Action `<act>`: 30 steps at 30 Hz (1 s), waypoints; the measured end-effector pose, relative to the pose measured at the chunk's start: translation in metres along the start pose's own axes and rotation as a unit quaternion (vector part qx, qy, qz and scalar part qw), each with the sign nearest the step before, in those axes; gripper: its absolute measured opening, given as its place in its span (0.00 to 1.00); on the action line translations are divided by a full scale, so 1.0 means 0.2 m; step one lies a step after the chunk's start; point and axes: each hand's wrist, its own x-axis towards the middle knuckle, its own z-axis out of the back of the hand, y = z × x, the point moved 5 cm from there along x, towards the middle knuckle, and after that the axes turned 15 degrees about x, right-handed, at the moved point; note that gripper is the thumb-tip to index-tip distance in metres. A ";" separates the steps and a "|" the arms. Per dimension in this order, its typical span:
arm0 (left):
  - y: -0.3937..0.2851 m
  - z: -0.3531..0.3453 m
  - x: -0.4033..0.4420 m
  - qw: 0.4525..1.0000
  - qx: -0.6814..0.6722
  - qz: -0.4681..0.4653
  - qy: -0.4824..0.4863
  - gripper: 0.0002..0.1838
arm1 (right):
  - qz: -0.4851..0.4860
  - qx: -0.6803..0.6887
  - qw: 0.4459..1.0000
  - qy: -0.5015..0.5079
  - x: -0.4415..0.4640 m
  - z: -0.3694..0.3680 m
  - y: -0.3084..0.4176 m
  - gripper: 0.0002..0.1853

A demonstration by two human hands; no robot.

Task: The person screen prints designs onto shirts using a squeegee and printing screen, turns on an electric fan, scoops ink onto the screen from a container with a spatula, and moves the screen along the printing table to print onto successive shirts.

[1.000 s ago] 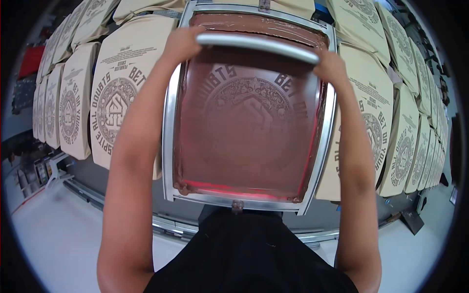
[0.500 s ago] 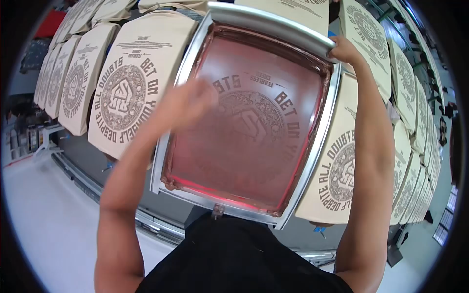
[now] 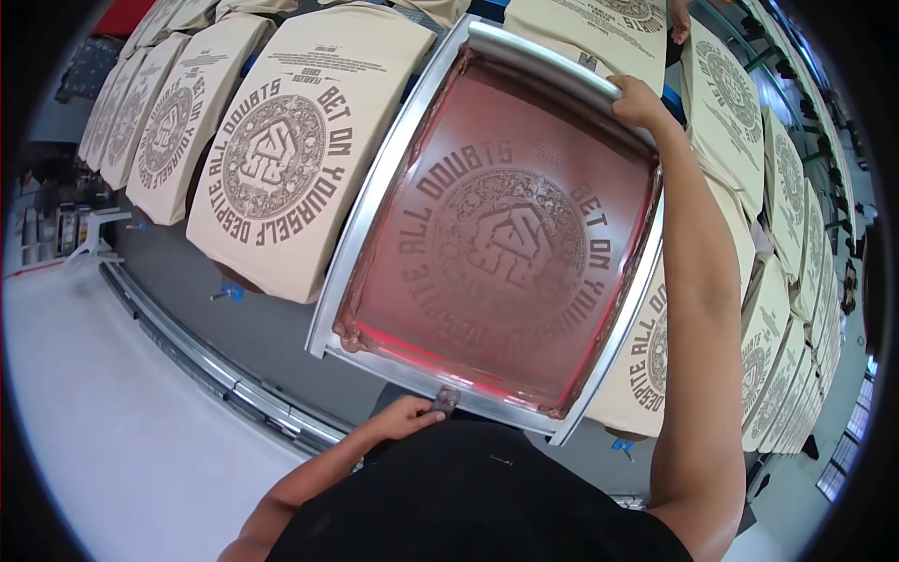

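Note:
A silver-framed printing screen (image 3: 330, 314) stands tilted before me, with brown ink along its inner edges. Round lettering and a crest show on its pinkish mesh (image 3: 506, 244). Low by my waist, my left hand (image 3: 409, 417) has its fingers closed around a small dark tab (image 3: 446, 401) on the screen's near edge. My right hand (image 3: 639, 101) is wrapped over the right end of a wide silver bar (image 3: 562, 80) along the far side. Whether that bar is separate from the frame I cannot tell. Beneath the screen's right side, a cream printed shirt (image 3: 637, 375) is partly hidden.
Cream shirts (image 3: 281, 140) with brown prints lie on boards to the left, and more shirts (image 3: 730, 94) line the right. Another person's hand (image 3: 680, 21) is at the top. A metal rail (image 3: 215, 361) runs along the near left. Blue clamps (image 3: 231, 291) sit under the boards.
My left hand has gone from above the mesh down to the tab on the near edge. The screen now sits slightly further right in view, and its print shows more clearly.

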 end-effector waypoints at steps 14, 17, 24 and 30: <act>0.08 -0.02 0.08 0.983 0.142 -0.097 -0.059 0.18 | -0.051 0.038 0.998 0.004 -1.95 -0.74 1.22 0.21; 0.02 -0.02 0.04 0.981 0.173 -0.054 -0.065 0.16 | -0.059 0.054 0.997 0.000 -2.18 -0.81 1.40 0.18; 0.01 -0.06 0.03 0.984 0.129 -0.044 -0.119 0.17 | -0.049 0.059 0.997 -0.033 -2.21 -0.72 1.31 0.20; -0.04 0.25 -0.26 0.919 0.240 -0.083 -0.302 0.16 | -0.144 0.122 0.981 -0.039 -2.37 -0.43 0.86 0.17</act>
